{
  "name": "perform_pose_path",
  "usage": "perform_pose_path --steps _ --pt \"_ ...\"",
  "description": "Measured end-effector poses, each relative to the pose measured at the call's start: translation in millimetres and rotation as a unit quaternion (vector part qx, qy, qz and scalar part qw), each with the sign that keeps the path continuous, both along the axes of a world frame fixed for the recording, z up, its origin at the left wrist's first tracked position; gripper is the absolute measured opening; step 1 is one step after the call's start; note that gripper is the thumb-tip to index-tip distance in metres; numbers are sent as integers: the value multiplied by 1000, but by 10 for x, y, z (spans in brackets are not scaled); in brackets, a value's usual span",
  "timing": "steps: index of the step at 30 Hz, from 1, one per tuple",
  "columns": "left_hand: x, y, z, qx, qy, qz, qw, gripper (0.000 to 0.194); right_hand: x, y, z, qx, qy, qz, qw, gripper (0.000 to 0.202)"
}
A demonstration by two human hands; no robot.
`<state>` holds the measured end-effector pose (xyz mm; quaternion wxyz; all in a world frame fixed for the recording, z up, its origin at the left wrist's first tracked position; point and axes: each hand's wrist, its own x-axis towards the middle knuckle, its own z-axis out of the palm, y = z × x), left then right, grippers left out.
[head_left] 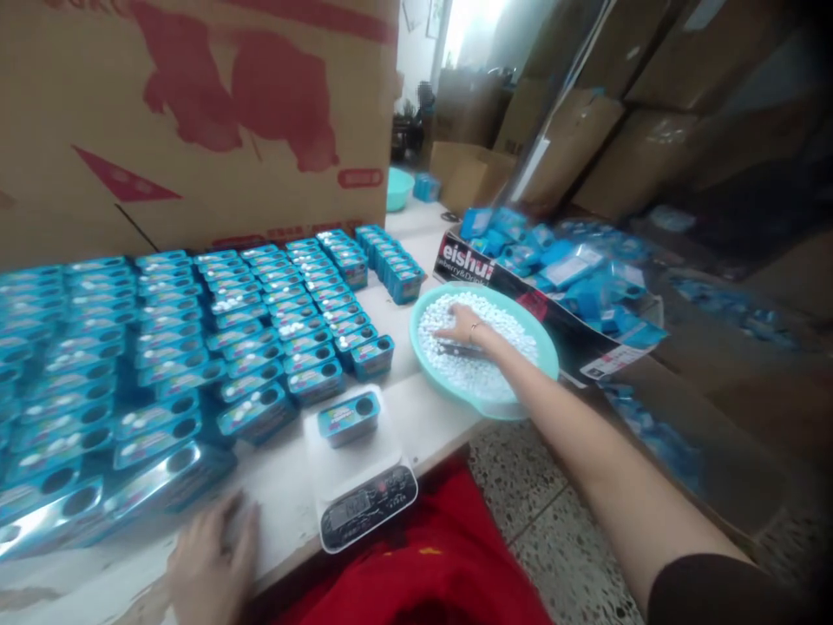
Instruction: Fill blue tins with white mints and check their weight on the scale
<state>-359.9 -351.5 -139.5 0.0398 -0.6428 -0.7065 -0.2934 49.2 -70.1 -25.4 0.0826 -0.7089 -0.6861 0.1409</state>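
Note:
My right hand (465,328) reaches into a turquoise bowl (550,351) full of small white pellets (478,373); its thumb and fingers are spread over them, with the fingertips partly sunk in. On the table's front edge rests my left hand (212,555), slightly blurred, its fingers apart and nothing held. Between the hands, a white digital scale (368,508) bears one blue box (350,418) with a round dark hole in its top. Rows of similar blue boxes (253,360) cover the left of the table, some with white pellets on top.
A large cardboard box (195,113) stands behind the rows. Right of the bowl, an open carton (566,334) holds a heap of blue boxes. Stacked cardboard boxes (651,156) stand at the far right. The white table (429,425) ends just below the bowl.

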Motion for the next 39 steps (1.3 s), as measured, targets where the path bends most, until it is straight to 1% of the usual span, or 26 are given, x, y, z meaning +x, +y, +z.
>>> perform_pose_path --steps 1,3,5,7,9,11,14,17,19,21,22,24,25,26,28,30,32,35,37,39 --pt "0 -1 4 -3 3 2 1000 42 -41 -22 -82 -3 10 3 1000 57" --pt "1 0 13 -12 8 6 1000 43 -102 -72 -184 -1 36 10 999 41" --pt "4 4 25 -22 10 7 1000 44 -97 -100 -195 7 69 10 998 26" --pt "11 10 39 -29 8 8 1000 45 -32 -107 -137 14 105 -6 994 20" --pt "20 14 51 -33 4 11 999 45 58 -118 -54 12 147 -36 988 18" --pt "27 16 55 -37 -3 17 999 45 138 -151 18 -6 194 -64 979 14" --pt "28 16 42 -39 -12 22 999 42 214 -237 82 -44 263 -88 960 9" --pt "26 10 25 -20 -12 18 1000 39 217 -329 141 -67 318 -100 940 6" --pt "31 2 25 -10 -10 14 1000 36 149 -396 211 -72 343 -105 931 6" --pt "43 -5 31 -9 -13 15 1000 34 0 -483 319 -84 371 -93 920 7" --pt "51 -9 36 -9 -15 17 1000 33 -106 -539 385 -96 392 -74 912 8" --pt "66 -14 42 -8 -20 20 1000 31 -367 -680 535 -126 429 -5 895 9" --pt "72 -17 43 -7 -21 22 1000 30 -512 -761 611 -141 433 43 889 9" --pt "76 -20 42 -5 -21 23 1000 29 -660 -845 683 -152 420 92 890 9" --pt "79 -27 36 -3 -20 23 1000 28 -944 -1004 800 -158 350 194 903 8" --pt "75 -32 28 0 -22 21 1000 27 -1180 -1125 867 -126 247 285 918 7" --pt "68 -35 19 4 -27 17 999 26 -1351 -1197 885 -90 138 343 925 11" --pt "62 -33 11 11 -30 14 999 26 -1489 -1230 863 -89 9 376 922 14" --pt "63 -31 11 13 -32 13 999 26 -1528 -1233 848 -97 -40 383 918 15" --pt "66 -32 14 9 -35 14 999 27 -1551 -1242 847 -98 -70 379 917 23"
